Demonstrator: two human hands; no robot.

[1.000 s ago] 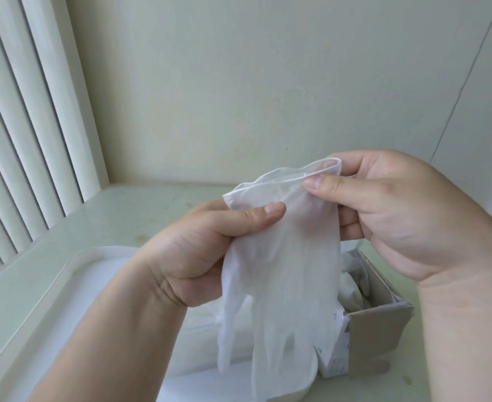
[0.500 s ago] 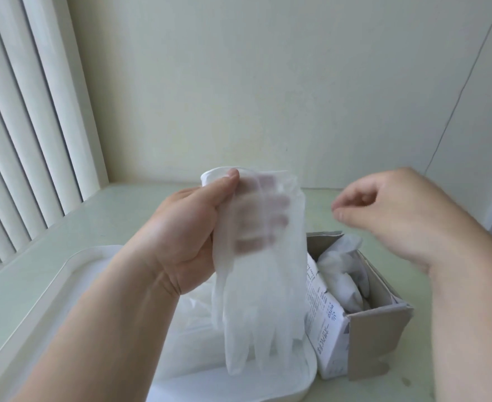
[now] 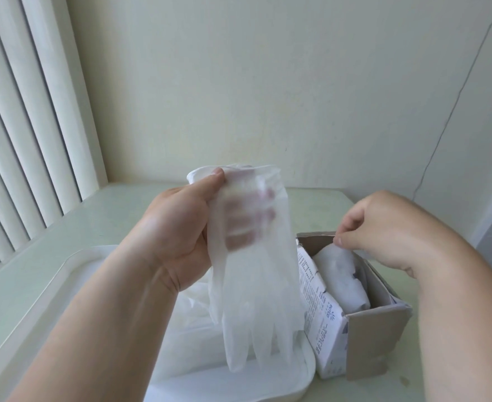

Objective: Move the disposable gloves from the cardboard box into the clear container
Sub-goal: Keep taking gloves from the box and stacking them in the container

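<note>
1. The only print I can see is on the white side panel (image 3: 323,323) of the cardboard box (image 3: 375,338), the side that faces my left. All of it runs sideways from where I look.
2. Near the lower part of that panel I read the brand word "INTCO" in blue-grey capitals, with a small fan-shaped logo just beside it.
3. Below the brand runs a larger line of Chinese characters with the Latin letters "PVC" in the middle. I think it reads "一次性PVC手套", though I am not certain of every character.
4. Higher on the same panel is a block of fine print in several short lines. It is too small for me to read.
</note>
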